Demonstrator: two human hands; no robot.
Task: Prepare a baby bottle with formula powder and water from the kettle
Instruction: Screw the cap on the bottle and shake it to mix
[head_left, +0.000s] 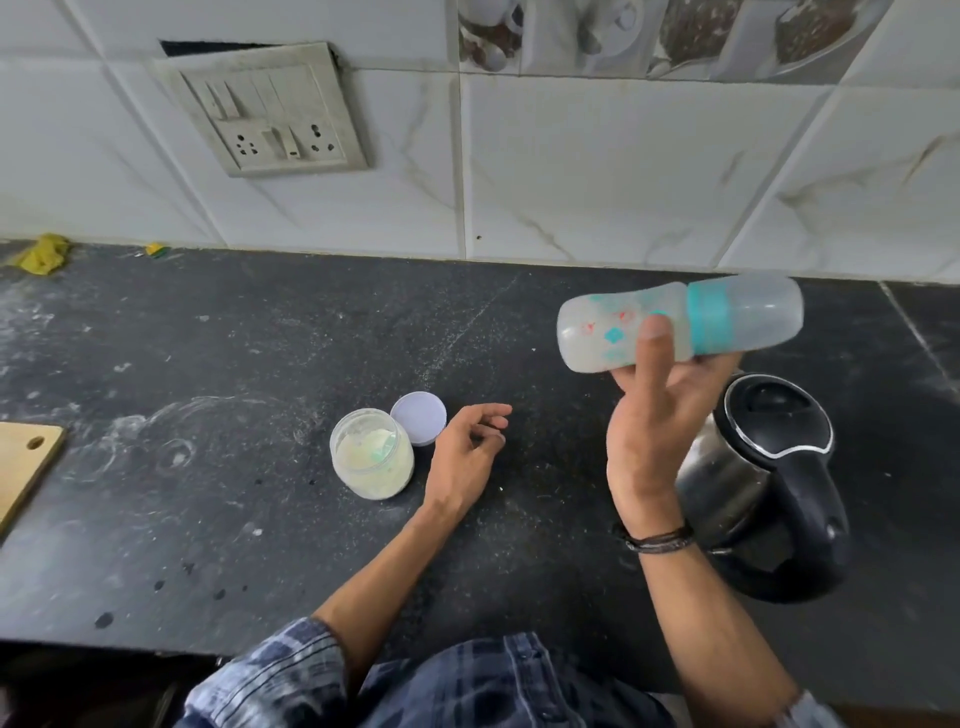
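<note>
My right hand (655, 431) holds the baby bottle (675, 325) in the air above the counter, thumb across its front and fingers behind. The bottle lies almost sideways, cap end to the right, with a teal ring, a clear cap and cloudy liquid inside. Below and to the right of it stands the steel kettle (769, 483) with a black lid and handle. My left hand (467, 452) rests on the counter, fingers loosely curled and holding nothing, right beside the open formula jar (373, 454). The jar's white lid (418, 418) lies just behind it.
The dark stone counter (234, 493) carries powder smears and dark spots. A wooden board (23, 473) pokes in at the left edge. A yellow cloth (44, 253) lies at the back left. A switch and socket plate (265, 111) hangs on the tiled wall.
</note>
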